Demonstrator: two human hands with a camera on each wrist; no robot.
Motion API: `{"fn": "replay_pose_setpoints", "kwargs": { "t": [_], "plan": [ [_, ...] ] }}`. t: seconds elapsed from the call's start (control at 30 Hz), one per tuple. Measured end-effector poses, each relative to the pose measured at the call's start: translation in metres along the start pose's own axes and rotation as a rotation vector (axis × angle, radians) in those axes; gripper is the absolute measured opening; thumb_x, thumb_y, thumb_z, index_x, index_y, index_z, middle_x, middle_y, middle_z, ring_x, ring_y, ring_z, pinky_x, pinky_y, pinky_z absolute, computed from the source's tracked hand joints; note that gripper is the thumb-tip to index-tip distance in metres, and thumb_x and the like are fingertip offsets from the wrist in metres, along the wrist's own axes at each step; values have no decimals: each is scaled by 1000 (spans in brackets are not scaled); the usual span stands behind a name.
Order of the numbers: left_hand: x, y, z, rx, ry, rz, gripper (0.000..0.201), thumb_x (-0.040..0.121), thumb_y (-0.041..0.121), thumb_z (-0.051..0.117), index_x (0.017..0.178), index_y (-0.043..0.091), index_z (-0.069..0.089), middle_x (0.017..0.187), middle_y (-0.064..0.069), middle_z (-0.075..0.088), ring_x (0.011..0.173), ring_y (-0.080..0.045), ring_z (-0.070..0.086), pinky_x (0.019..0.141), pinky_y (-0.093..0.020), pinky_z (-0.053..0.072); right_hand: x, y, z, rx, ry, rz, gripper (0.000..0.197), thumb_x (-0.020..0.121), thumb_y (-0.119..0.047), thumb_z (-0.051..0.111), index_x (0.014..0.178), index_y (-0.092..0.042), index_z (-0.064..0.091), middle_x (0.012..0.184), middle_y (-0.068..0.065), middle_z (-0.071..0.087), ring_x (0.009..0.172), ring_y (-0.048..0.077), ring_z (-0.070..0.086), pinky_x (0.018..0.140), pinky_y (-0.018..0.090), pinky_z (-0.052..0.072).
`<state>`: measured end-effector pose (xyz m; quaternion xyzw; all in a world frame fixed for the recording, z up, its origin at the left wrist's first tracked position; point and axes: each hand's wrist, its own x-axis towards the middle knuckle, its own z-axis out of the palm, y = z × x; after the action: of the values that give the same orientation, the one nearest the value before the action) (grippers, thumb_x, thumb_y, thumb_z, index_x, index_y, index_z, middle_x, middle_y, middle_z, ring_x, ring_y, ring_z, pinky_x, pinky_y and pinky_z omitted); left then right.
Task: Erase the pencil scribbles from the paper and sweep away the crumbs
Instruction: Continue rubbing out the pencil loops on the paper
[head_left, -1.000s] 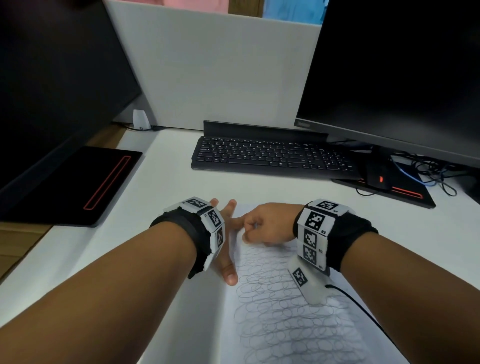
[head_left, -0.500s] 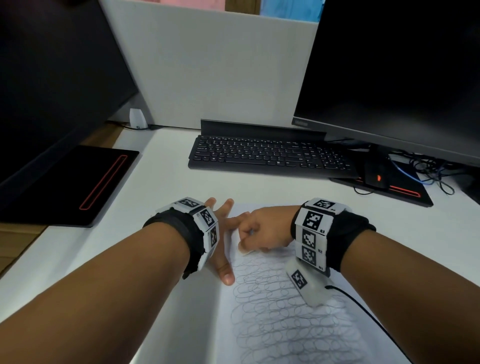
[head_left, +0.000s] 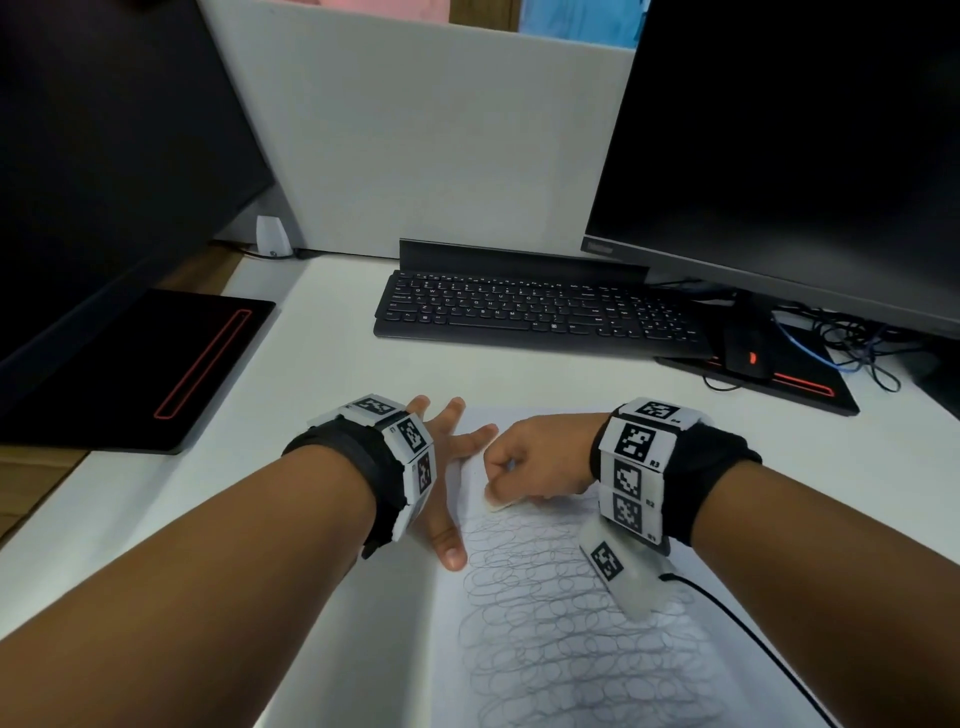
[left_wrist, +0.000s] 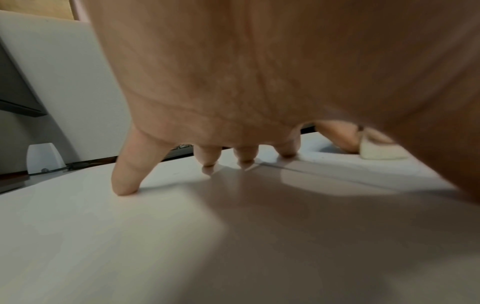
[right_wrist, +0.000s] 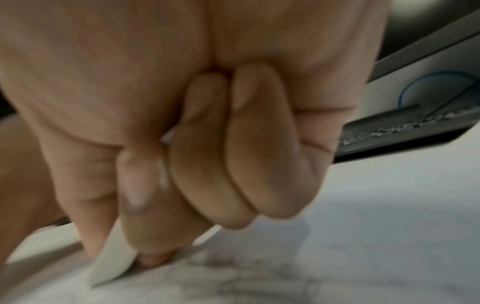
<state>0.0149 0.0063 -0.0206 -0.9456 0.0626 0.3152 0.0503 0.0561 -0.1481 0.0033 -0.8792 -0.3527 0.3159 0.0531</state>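
**Eraser on paper, left hand bracing**

Right hand (head_left: 540, 457) pinches white eraser (head_left: 497, 503), its edge touching paper (head_left: 524, 525) at the top of the pencil scribbles (head_left: 561, 623). Left hand (head_left: 447, 467) flat, fingers spread, pressing the paper's left edge on white desk (head_left: 332, 395). Keyboard (head_left: 530, 312) beyond the paper. No containers visible.

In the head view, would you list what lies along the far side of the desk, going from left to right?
Black pad with a red stripe → small white device → keyboard → mouse → tangle of cables.
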Motion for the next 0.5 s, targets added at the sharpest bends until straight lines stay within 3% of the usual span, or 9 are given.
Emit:
{"fn": "replay_pose_setpoints", "kwargs": {
  "t": [0.1,0.23,0.37,0.5],
  "plan": [
    [0,0,0,2,-1,4,137,56,72,79,143,52,-25,157,1,-32,144,-38,-26,113,-65,-4,1,2,-2,42,86,16,20,94,-33,59,82,-18,57,68,-8,57,61,4,50,64,25,39],
    [0,0,-2,7,-13,-1,138,56,73,78,146,49,-24,157,0,-33,143,-39,-26,112,-66,-4,0,-1,1,1,-13,-2,19,94,-33,58,83,-17,57,69,-7,58,60,5,51,65,25,41],
    [-2,3,-3,19,-9,-7,137,57,73,78,143,51,-27,158,0,-32,144,-39,-25,112,-65,-3,3,3,-2,12,114,25,18,94,-31,58,81,-18,56,75,-6,56,72,11,52,66,25,40],
    [-4,3,-3,17,-21,-29,137,58,72,77,144,48,-27,157,2,-33,144,-37,-25,113,-63,-3,2,2,2,9,-14,8,23,93,-34,60,75,-21,54,70,-5,56,64,9,50,70,28,42]
  ]
}}
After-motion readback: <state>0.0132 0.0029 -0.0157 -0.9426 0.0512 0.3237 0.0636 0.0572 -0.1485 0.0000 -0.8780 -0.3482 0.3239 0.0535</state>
